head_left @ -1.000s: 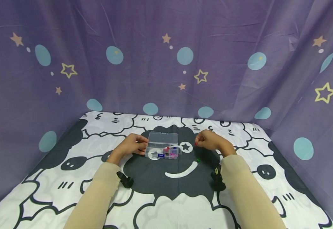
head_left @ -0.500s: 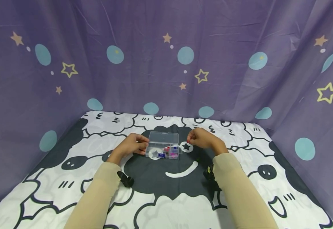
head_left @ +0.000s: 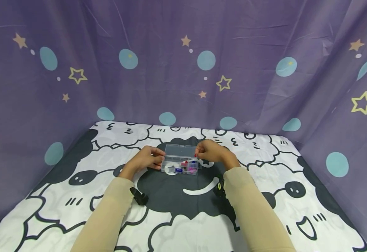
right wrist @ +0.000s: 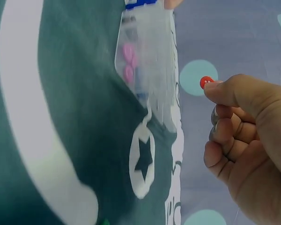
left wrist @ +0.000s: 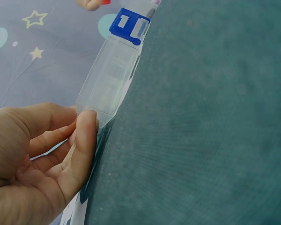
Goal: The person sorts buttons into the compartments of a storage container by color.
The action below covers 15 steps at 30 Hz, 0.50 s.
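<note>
A clear plastic compartment box (head_left: 172,169) sits on the dark patch of the cloth, its lid (head_left: 180,151) raised at the back. Pink buttons (right wrist: 129,52), with red and blue pieces, fill its right-hand compartments. A blue latch (left wrist: 130,26) is on its front. My left hand (head_left: 145,159) grips the box's left end, fingertips and thumb at its corner in the left wrist view. Between thumb and forefinger my right hand (head_left: 213,152) pinches a small red button (right wrist: 206,82), held above the box's right end; its other fingers are curled.
A small green piece (right wrist: 105,221) lies on the dark cloth, cut off by the right wrist view's lower edge. The cartoon sheep cloth (head_left: 171,238) spreads over the table. A purple curtain (head_left: 158,94) hangs behind and at both sides.
My right hand has moved left with the red button, from right of the box to over its right end. My left hand has stayed at the box's left end.
</note>
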{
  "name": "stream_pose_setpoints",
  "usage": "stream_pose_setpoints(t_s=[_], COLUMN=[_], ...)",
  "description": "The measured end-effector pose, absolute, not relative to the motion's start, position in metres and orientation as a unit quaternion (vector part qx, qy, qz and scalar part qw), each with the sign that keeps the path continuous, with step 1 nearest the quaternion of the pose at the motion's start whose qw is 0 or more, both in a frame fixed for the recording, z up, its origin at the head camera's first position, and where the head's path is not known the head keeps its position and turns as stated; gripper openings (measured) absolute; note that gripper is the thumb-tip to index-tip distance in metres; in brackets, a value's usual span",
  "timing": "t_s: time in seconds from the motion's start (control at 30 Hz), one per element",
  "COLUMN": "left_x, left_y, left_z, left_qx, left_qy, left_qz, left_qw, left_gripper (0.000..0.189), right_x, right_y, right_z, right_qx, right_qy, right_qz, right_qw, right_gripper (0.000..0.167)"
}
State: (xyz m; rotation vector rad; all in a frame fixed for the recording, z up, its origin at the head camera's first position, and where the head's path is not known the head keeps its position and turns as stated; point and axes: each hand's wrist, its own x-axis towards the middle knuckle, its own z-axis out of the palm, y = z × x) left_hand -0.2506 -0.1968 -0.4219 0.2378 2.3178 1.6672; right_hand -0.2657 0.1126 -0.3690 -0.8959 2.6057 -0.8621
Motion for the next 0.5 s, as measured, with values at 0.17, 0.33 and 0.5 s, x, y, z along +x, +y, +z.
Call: stream_pose_setpoints(t_s=[0.17,0.33,0.5], left_x=[-0.252,-0.253,-0.254], left_y=[-0.197,-0.198,-0.198], left_z=[-0.423,-0.424,-0.424], left_qx=[0.080,0.083,0.086], left_qy=[0.801,0.801,0.800], left_qz=[0.577,0.576,0.578], left_qw=[0.140,0.138,0.139], left_gripper=[0.026,0.026,0.027], right_x=[-0.268,-0.268,-0.268], right_y=[0.099,0.086,0.078], right_z=[-0.370,-0.373,-0.377], right_qx=[-0.320,-0.328,-0.330], right_qy=[0.896,0.891,0.889], right_qz=[-0.288,-0.290,-0.292], right_qw=[0.112,0.123,0.127], right_gripper=[0.011,0.011,0.011])
